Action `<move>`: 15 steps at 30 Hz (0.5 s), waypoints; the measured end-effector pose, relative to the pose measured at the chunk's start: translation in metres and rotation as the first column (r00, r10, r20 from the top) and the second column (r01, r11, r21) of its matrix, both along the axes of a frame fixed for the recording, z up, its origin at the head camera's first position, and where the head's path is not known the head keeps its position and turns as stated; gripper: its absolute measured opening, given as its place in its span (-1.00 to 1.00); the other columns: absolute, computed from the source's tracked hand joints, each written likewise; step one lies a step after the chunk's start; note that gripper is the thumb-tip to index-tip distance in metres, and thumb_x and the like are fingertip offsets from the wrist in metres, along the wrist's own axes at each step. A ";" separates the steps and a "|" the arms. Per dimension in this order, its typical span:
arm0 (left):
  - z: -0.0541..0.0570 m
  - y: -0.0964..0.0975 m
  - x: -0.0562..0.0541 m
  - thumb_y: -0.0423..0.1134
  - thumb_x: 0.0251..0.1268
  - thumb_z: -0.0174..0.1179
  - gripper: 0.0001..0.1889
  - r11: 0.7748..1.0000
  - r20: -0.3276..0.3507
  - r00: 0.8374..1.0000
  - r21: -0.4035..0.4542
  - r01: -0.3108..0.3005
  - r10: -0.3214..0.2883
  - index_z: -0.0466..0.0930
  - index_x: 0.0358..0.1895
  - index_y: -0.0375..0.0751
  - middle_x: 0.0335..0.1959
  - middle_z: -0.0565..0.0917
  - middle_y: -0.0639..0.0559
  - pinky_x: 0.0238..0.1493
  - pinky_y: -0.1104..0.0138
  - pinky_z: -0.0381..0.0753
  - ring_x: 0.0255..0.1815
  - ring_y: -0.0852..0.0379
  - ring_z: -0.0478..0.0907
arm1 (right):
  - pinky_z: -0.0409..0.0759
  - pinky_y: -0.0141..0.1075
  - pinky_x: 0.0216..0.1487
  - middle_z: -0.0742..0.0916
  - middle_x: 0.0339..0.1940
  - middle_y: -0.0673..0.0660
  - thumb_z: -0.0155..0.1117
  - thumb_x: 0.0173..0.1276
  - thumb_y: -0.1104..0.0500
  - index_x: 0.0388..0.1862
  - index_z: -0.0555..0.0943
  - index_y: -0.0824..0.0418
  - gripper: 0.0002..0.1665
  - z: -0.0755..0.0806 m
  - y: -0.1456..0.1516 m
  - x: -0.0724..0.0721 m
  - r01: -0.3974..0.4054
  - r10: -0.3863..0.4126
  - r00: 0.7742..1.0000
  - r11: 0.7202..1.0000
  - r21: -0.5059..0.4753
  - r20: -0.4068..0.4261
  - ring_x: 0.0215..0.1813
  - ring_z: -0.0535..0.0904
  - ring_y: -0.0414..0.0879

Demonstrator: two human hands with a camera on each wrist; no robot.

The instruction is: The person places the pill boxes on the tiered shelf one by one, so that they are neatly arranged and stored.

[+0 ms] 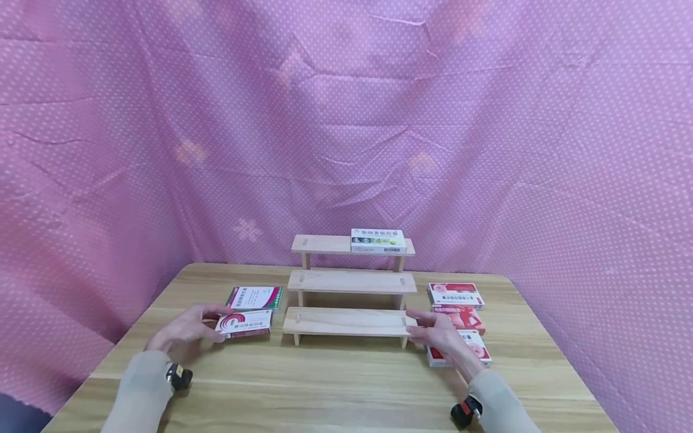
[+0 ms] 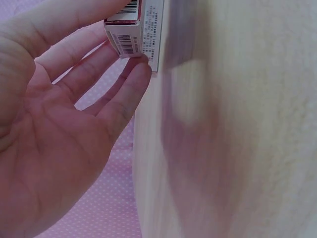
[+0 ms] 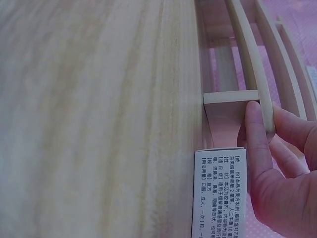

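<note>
My left hand (image 1: 186, 328) pinches the left end of a white and red medicine box (image 1: 245, 323), thumb on the near side and fingers on the far side. In the left wrist view, that box (image 2: 126, 42) shows its barcoded end between the fingers. Just behind it lies a medicine box with a green and purple edge (image 1: 254, 297). A three-step wooden display stand (image 1: 346, 322) stands in the middle of the table. With thumb and fingers, my right hand (image 1: 441, 337) grips the right end of its lowest board (image 3: 262, 99).
On the top step rests a white and green medicine box (image 1: 378, 240). Right of the stand, several medicine boxes lie in a column: a red and white one (image 1: 456, 294), a red one (image 1: 460, 317) and another (image 1: 475, 346) partly behind my right hand. A pink dotted cloth (image 1: 346, 120) hangs behind the table.
</note>
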State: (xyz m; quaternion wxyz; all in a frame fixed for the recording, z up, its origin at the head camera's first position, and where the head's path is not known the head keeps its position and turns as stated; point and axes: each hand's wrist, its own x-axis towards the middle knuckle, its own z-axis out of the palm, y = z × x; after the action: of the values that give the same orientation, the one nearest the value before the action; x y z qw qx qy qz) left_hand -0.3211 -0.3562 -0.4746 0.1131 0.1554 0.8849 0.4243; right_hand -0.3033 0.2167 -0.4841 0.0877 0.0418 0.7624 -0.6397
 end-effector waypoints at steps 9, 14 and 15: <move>0.005 0.003 0.000 -0.27 -0.09 0.47 -0.27 0.998 0.009 0.999 -0.034 -0.046 0.047 0.47 0.27 -0.31 0.21 0.55 -0.31 0.25 -0.20 0.39 0.20 -0.19 0.47 | 0.76 -0.22 -0.07 0.65 0.04 0.29 0.39 0.23 0.31 0.26 0.55 0.27 -0.43 -0.001 0.002 0.000 0.001 -0.001 1.000 1.000 0.001 0.010 -0.19 0.70 -0.07; 0.011 0.003 0.000 -0.26 -0.03 0.45 -0.26 0.997 -0.005 0.997 0.014 -0.071 0.071 0.43 0.31 -0.32 0.22 0.53 -0.32 0.15 0.14 0.50 0.17 -0.14 0.49 | 0.76 -0.18 -0.05 0.66 0.12 0.31 0.39 0.24 0.30 0.27 0.54 0.27 -0.41 0.000 0.001 0.000 -0.021 0.021 1.000 1.000 0.001 -0.005 -0.13 0.71 -0.04; 0.012 0.003 0.000 -0.25 -0.02 0.46 -0.25 0.996 -0.003 0.997 0.026 -0.081 0.081 0.41 0.33 -0.31 0.23 0.53 -0.32 0.12 0.20 0.50 0.16 -0.12 0.50 | 0.76 -0.18 -0.04 0.66 0.14 0.32 0.39 0.24 0.30 0.28 0.54 0.28 -0.41 0.000 0.001 0.000 -0.024 0.023 1.000 1.000 -0.005 -0.008 -0.12 0.71 -0.04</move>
State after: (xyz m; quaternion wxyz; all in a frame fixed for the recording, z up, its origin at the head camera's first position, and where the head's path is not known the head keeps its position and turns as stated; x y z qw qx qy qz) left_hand -0.3216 -0.3534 -0.4626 0.0919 0.1219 0.8851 0.4397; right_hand -0.3032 0.2176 -0.4846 0.0924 0.0302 0.7616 -0.6407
